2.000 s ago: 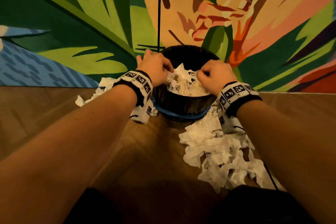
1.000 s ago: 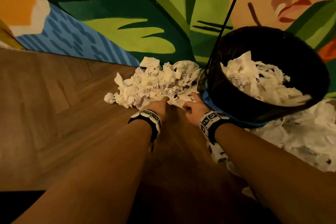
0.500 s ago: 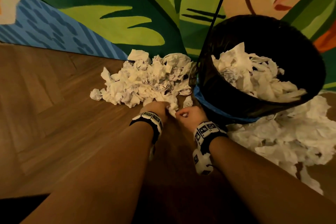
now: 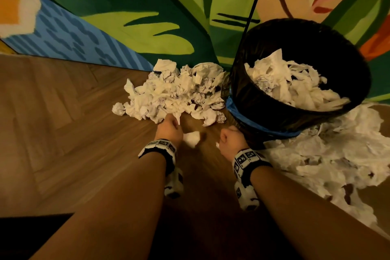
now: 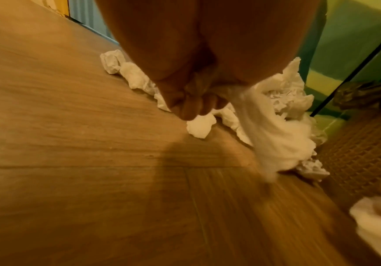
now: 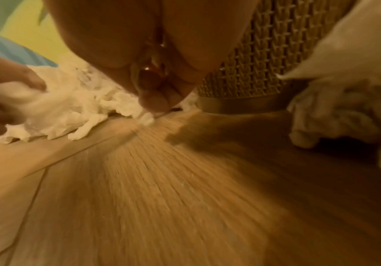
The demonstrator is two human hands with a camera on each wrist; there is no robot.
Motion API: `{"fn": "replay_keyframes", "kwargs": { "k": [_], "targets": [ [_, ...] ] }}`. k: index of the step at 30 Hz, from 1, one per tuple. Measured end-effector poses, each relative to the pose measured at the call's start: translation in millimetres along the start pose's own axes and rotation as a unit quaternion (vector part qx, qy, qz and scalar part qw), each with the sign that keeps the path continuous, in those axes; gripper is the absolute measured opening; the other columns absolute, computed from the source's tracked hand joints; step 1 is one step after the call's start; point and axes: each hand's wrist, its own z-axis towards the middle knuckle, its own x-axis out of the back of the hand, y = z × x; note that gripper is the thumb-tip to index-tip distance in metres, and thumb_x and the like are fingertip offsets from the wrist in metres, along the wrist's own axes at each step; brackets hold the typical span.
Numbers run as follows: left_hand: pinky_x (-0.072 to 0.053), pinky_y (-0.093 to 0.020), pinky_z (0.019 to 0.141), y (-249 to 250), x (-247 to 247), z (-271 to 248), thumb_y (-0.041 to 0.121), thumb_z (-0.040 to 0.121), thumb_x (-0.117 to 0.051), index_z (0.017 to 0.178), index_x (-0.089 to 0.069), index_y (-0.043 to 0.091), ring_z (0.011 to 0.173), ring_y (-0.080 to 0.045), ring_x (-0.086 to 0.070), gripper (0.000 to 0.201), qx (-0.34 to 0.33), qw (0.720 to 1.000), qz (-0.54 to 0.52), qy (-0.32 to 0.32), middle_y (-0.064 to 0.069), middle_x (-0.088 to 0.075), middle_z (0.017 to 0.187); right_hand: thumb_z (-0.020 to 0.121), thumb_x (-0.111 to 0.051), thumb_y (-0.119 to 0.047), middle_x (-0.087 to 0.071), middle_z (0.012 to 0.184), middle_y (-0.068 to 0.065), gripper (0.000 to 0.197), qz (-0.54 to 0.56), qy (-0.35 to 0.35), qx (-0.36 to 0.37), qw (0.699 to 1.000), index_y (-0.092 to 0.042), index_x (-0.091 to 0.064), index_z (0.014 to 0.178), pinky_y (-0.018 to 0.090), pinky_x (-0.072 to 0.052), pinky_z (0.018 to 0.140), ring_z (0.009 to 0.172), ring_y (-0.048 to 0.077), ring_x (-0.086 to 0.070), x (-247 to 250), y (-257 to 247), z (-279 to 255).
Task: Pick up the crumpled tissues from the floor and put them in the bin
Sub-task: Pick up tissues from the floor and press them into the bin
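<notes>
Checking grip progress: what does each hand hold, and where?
Left hand grips a tissue by its top end; right hand is closed round a small tissue scrap.

The right hand fills the top at about 12 o'clock, its fingers curled, with a small white tissue scrap at the fingertips. At 9 o'clock the left hand grips a blurred tissue over a pile of crumpled tissues. The woven wall of the bin stands at 1 o'clock. More tissues lie at 3 o'clock on the wooden floor
</notes>
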Motion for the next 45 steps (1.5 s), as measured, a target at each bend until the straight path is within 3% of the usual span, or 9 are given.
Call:
{"fn": "replay_keyframes", "kwargs": {
  "k": [5, 10, 16, 24, 31, 35, 40, 43, 45],
  "targets": [
    [-0.048, -0.025, 0.048, -4, -2, -2, 0.019, 0.090, -0.056, 0.102, -0.047, 0.022, 0.067, -0.021, -0.064, 0.015, 0.020, 0.997, 0.053, -0.059, -0.008, -0.064, 0.087, 0.077, -0.049, 0.013, -0.030, 0.140, -0.004, 0.051, -0.048, -0.044, 0.010, 0.998, -0.032, -0.049, 0.100, 0.031, -0.049, 0.081, 0.101, 0.019, -0.054, 10, -15, 13],
    [-0.046, -0.038, 0.097, 6, -14, 0, 0.005, 0.093, -0.048, 0.143, -0.036, 0.027, 0.118, -0.029, -0.054, 0.056, -0.076, 0.972, 0.165, -0.152, -0.010, -0.036, 0.149, 0.078, -0.042, 0.015, 0.016, 0.160, -0.008, 0.102, -0.097, -0.120, -0.037, 0.987, -0.055, -0.013, 0.145, 0.050, -0.051, 0.093, 0.141, 0.032, -0.029, 10, -31, 35],
    [-0.050, -0.043, 0.096, 29, -36, 10, -0.008, 0.085, -0.046, 0.150, -0.014, 0.042, 0.124, -0.033, -0.053, 0.088, -0.179, 0.946, 0.178, -0.203, 0.010, 0.009, 0.162, 0.092, -0.053, -0.010, -0.004, 0.157, 0.001, 0.065, -0.119, -0.128, -0.010, 0.985, -0.030, -0.027, 0.148, 0.047, -0.034, 0.111, 0.135, 0.037, -0.037, 2, -22, 50],
    [-0.035, -0.040, 0.112, 21, -64, 14, 0.022, 0.092, -0.058, 0.148, -0.033, 0.032, 0.138, -0.033, -0.038, 0.062, -0.153, 0.911, 0.263, -0.279, 0.000, 0.005, 0.162, 0.088, -0.064, -0.018, -0.025, 0.144, 0.014, 0.042, -0.085, -0.127, -0.064, 0.986, -0.020, -0.043, 0.125, 0.046, -0.045, 0.099, 0.116, 0.039, -0.052, -16, 15, 10],
    [-0.041, -0.036, 0.104, 13, -70, -28, 0.017, 0.092, -0.050, 0.130, -0.048, 0.010, 0.119, -0.037, -0.052, 0.039, -0.136, 0.963, 0.152, -0.175, -0.017, -0.031, 0.144, 0.083, -0.064, -0.010, -0.050, 0.117, 0.010, 0.023, -0.094, -0.126, -0.086, 0.984, -0.021, -0.049, 0.097, 0.036, -0.053, 0.081, 0.095, 0.030, -0.059, -2, 41, -19],
    [-0.048, -0.031, 0.082, 23, -57, -39, 0.017, 0.091, -0.052, 0.111, -0.058, 0.013, 0.098, -0.032, -0.063, 0.021, -0.048, 0.993, 0.019, -0.104, -0.015, -0.065, 0.105, 0.083, -0.062, 0.000, -0.048, 0.094, 0.002, 0.028, -0.051, -0.129, -0.081, 0.987, -0.028, -0.060, 0.082, 0.033, -0.056, 0.043, 0.060, 0.028, -0.066, 13, 34, -36],
    [-0.050, -0.031, 0.044, 54, -15, -33, -0.003, 0.085, -0.038, 0.112, -0.059, 0.038, 0.057, -0.026, -0.060, 0.053, -0.037, 0.984, -0.168, -0.043, 0.003, -0.061, 0.103, 0.076, -0.078, -0.046, -0.066, 0.104, -0.006, 0.018, -0.053, -0.145, 0.099, 0.983, -0.031, -0.069, 0.081, 0.027, -0.048, 0.085, 0.097, 0.010, -0.059, 60, -16, -46],
    [-0.038, -0.020, 0.035, 78, 19, -25, -0.011, 0.081, -0.034, 0.103, -0.068, 0.045, 0.037, -0.008, -0.048, 0.069, -0.083, 0.981, -0.176, -0.009, 0.014, -0.053, 0.124, 0.082, -0.069, -0.055, -0.067, 0.086, -0.003, 0.033, -0.154, -0.162, 0.230, 0.947, -0.022, -0.069, 0.084, 0.030, -0.048, 0.074, 0.084, 0.015, -0.060, 93, -61, -56],
    [-0.035, -0.019, 0.038, 101, 42, -18, -0.006, 0.080, -0.036, 0.084, -0.069, 0.035, 0.041, -0.008, -0.047, 0.053, -0.113, 0.977, -0.179, 0.023, 0.002, -0.067, 0.104, 0.086, -0.064, -0.054, -0.066, 0.085, 0.001, 0.034, -0.201, -0.148, 0.317, 0.915, -0.020, -0.065, 0.081, 0.028, -0.043, 0.068, 0.079, 0.016, -0.059, 116, -90, -64]
  ]
}}
